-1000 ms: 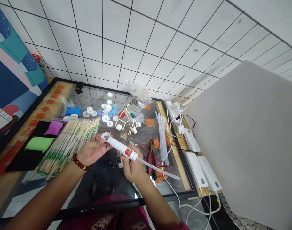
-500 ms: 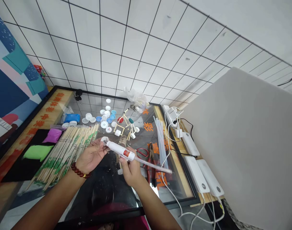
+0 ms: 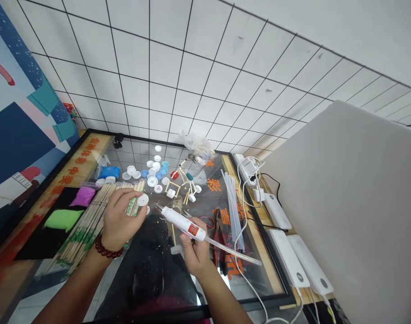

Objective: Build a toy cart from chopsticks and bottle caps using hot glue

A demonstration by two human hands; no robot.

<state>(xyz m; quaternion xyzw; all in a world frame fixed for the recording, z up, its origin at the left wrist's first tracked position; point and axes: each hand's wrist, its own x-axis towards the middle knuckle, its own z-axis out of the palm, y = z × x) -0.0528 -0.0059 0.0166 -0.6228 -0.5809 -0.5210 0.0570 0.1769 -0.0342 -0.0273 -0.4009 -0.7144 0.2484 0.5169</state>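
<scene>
My left hand (image 3: pixel 119 220) pinches a white bottle cap (image 3: pixel 142 200) between thumb and fingers, its flat face turned toward me. In my right hand (image 3: pixel 196 249) is a white glue gun (image 3: pixel 181 221), slim and pen-like, with a clear glue stick (image 3: pixel 234 252) trailing from its back end. Its metal nozzle points left at the cap, with a gap between them. Behind the hands stands a small frame of sticks (image 3: pixel 180 177) with white caps and red and green lumps on it. Another white cap lies partly hidden just behind my left hand's fingertips.
Loose white and blue caps (image 3: pixel 152 181) lie at the back. Bundled wooden sticks (image 3: pixel 90 229) and clay packs (image 3: pixel 64 219) are at left. Pliers (image 3: pixel 219 243), red-handled scissors (image 3: pixel 208 221), glue sticks (image 3: pixel 232 202) and white power banks (image 3: pixel 288 256) with cables are at right.
My left hand has drawn the cap away from the glue gun's nozzle and turned it upright. The glue gun has shifted slightly right and down in view, and the camera has tilted.
</scene>
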